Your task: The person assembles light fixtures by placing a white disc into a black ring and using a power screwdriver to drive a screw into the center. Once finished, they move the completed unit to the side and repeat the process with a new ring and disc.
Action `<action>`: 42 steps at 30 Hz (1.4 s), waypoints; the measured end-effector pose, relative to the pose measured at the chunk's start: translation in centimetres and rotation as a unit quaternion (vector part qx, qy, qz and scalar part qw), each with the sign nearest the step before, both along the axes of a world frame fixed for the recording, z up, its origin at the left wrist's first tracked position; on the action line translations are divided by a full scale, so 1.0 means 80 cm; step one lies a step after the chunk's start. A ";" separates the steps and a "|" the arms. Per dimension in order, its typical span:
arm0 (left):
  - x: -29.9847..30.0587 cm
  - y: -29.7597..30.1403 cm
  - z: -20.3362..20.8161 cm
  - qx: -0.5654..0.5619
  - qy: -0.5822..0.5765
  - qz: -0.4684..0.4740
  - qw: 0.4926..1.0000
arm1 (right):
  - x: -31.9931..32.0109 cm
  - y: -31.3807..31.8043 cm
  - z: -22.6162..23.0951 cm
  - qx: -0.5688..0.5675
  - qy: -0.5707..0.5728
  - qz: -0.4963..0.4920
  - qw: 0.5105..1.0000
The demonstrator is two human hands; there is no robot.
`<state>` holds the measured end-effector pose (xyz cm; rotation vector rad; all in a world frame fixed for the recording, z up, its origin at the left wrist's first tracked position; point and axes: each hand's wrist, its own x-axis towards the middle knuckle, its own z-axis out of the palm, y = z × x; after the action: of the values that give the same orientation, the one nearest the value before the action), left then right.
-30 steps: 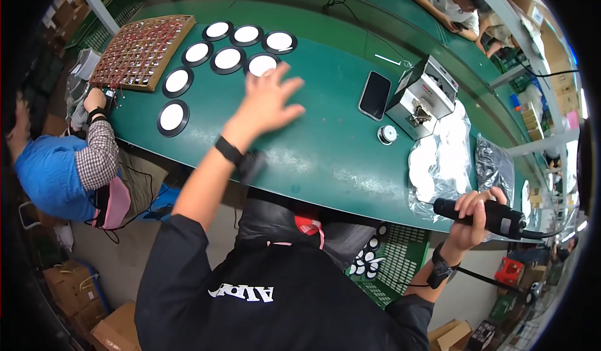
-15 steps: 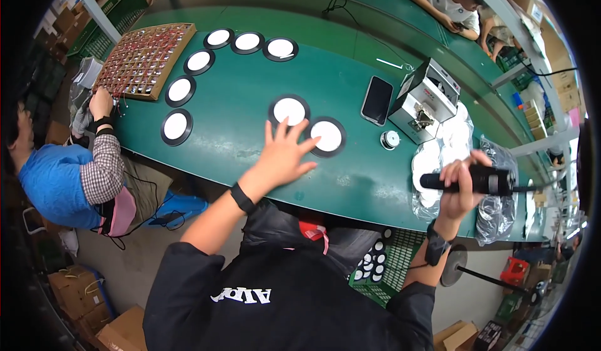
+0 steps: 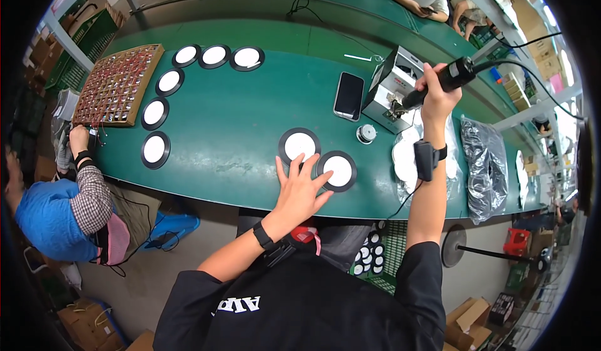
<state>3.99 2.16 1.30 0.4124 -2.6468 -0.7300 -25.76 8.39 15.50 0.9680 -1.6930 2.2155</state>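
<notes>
My left hand (image 3: 295, 196) rests with fingers spread over two round white discs with black rims, the upper disc (image 3: 298, 143) and the lower disc (image 3: 340, 170). Its fingertips touch both of them. In my closed right hand (image 3: 436, 105) is a black corded electric screwdriver (image 3: 456, 74), slanting down to the left. Its tip is at the metal mechanism of a silver box-shaped screw feeder (image 3: 379, 109); whether they touch I cannot tell. A small round metal part (image 3: 366, 134) stands beside the feeder, and a phone (image 3: 349, 94) lies to its left.
More black-rimmed discs (image 3: 155, 149) curve along the left of the green table (image 3: 231, 119). Beyond stands a partitioned box of wired parts (image 3: 119, 85), near a co-worker's hand (image 3: 79, 139). Plastic bags (image 3: 485, 169) lie right. A green crate (image 3: 394, 251) holding discs sits below the table edge.
My right hand has lifted the screwdriver from over the bagged white discs to the screw feeder, turning it to a slant. My left hand stays on the same two discs. The whole view has shifted.
</notes>
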 end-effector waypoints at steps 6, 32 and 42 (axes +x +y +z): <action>-0.017 -0.006 -0.006 -0.011 0.038 0.014 0.999 | 0.065 0.034 0.005 -0.035 -0.078 0.138 0.987; -0.054 0.021 -0.019 -0.005 0.056 -0.033 0.998 | 0.178 0.059 -0.091 0.048 -0.075 0.173 0.981; -0.037 -0.005 -0.022 -0.004 0.055 -0.102 0.993 | 0.033 0.048 0.018 -0.086 -0.010 0.032 0.996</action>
<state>1.07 1.77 -0.43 0.0967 -2.6108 -0.7787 -23.16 12.25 16.96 0.9727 -1.4696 2.3740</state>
